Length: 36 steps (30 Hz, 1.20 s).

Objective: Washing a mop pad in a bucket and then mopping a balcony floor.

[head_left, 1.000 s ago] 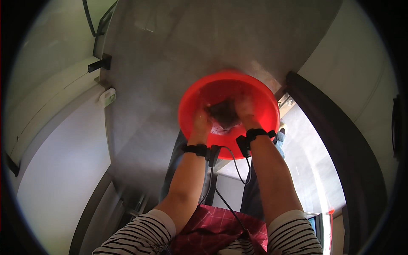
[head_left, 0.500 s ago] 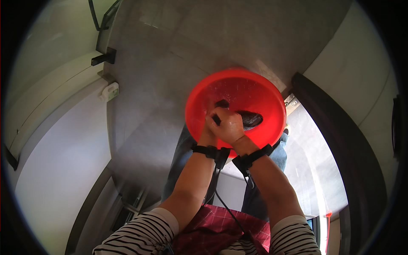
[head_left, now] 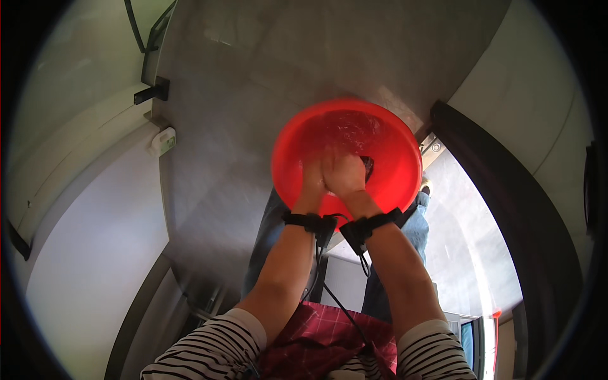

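Inside a red plastic basin point(head_left: 396, 136) my two hands are pressed together, low over foamy water. My right hand point(head_left: 346, 175) is closed in a fist around a dark, wet piece of cloth point(head_left: 367, 168), and a short end of it sticks out on the right. My left hand point(head_left: 314, 176) lies close against the right one, its fingers smeared by motion and partly covered. Most of the cloth is hidden by the hands. Splashes and bubbles show on the water beyond my fingers.
Grey floor point(head_left: 240, 82) stretches around the basin. A dark curved edge point(head_left: 500, 183) runs along the right, beside a pale wall. On the left stand a white panel point(head_left: 95, 209) and a small white-green container point(head_left: 164, 141). Cables hang from black bands on my wrists.
The dark cloth, spread to both sides of my hands before, is now mostly covered by them. My hands have shifted slightly, and foam shows more widely in the basin.
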### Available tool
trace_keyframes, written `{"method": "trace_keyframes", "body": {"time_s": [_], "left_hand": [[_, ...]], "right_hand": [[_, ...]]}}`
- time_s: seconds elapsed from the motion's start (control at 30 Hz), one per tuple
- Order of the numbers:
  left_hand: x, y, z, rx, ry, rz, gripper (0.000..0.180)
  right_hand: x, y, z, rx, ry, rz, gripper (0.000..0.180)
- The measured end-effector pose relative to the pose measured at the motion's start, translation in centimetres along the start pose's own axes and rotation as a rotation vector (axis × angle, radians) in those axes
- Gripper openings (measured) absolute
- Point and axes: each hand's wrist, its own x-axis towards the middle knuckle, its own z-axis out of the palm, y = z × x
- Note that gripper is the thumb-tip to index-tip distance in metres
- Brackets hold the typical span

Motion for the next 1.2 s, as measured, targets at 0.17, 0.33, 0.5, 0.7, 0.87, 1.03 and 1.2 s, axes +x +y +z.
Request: {"method": "trace_keyframes", "body": {"time_s": [0.17,0.33,0.5,0.7,0.87,1.03,1.2], "left_hand": [[0.6,0.0,4.0,0.278,0.104,-0.107,0.022],[1.1,0.4,3.6,0.238,0.245,-0.243,0.036],[0.4,-0.6,2.6,0.171,0.277,-0.141,0.041],[0.3,-0.7,-3.0,-0.327,-0.142,-0.200,0.040],[-2.0,-2.9,-2.0,-0.107,-0.183,-0.119,0.035],[-1.0,-0.2,4.9,0.397,0.318,-0.237,0.029],[-1.0,1.3,7.5,0.268,0.382,-0.229,0.033]], "right_hand": [[1.1,5.1,0.4,-0.005,0.024,-0.146,0.031],[6.3,10.7,1.3,-0.161,0.119,-0.138,0.030],[5.0,9.7,2.5,-0.258,0.157,0.099,0.037],[0.3,1.0,0.7,0.228,-0.123,-0.116,0.032],[-2.7,-0.3,0.1,0.126,-0.138,-0.376,0.028],[0.1,1.0,-0.9,0.038,0.082,-0.341,0.035],[0.4,0.4,-2.7,-0.119,0.049,-0.073,0.039]]}}
